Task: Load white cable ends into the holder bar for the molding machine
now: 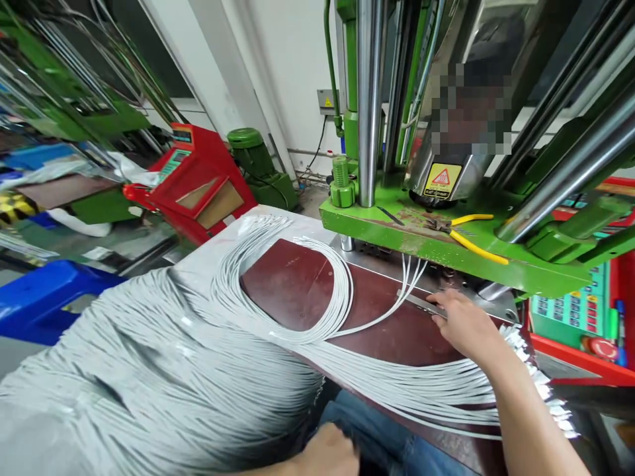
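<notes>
My right hand (464, 324) lies on the dark red bench (297, 284), right in front of the big green machine (446, 244). Its fingers (441, 305) pinch a thin metal bar (419, 303), and a few white cables (411, 271) run from that bar up under the machine. These cables loop round in a big ring (317, 297) on the bench, away from the machine. More white cables lie in a fat bundle (149, 377) across my lap. My left hand (330, 453) is low down by that bundle, far from the machine; I cannot tell if its fingers are closed. Yellow-handled pliers (471, 235) rest on the machine's green plate. A red box (198, 182) stands on the floor beyond the bench.
</notes>
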